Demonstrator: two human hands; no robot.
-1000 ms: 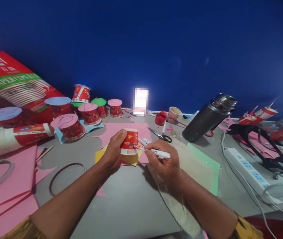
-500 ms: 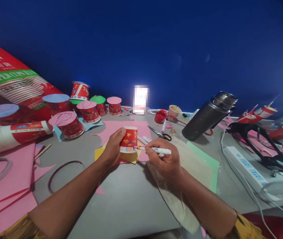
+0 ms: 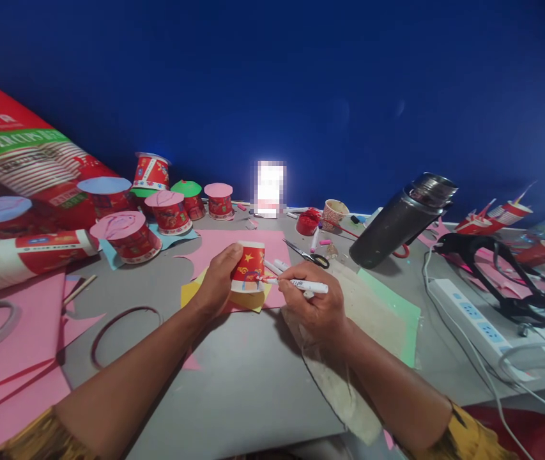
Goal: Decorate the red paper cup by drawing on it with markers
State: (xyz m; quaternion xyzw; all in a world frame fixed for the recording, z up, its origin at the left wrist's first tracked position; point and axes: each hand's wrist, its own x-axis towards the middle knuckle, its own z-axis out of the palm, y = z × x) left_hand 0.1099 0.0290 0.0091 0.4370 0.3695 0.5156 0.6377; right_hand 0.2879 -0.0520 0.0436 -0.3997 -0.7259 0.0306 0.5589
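A red paper cup (image 3: 250,263) with a yellow star is held upside down or upright, I cannot tell which, by my left hand (image 3: 219,278), thumb and fingers closed round its left side. My right hand (image 3: 314,297) grips a white marker (image 3: 308,286) like a pen, its tip at the lower right of the cup's printed side. Beneath the cup lie yellow paper (image 3: 195,287) and a pink sheet (image 3: 205,243). Black scissors (image 3: 319,260) rest just beyond my right hand.
Several red cups with paper discs, such as a pink-topped one (image 3: 128,239), stand at the left near a cup stack (image 3: 46,248). On the right are a leaning dark bottle (image 3: 391,223), a cloth (image 3: 363,319), a power strip (image 3: 473,316) and cables. A bright blurred screen (image 3: 270,186) stands behind.
The marker tip has shifted slightly left and up against the cup. Both hands keep their holds, and the whole view has moved a little.
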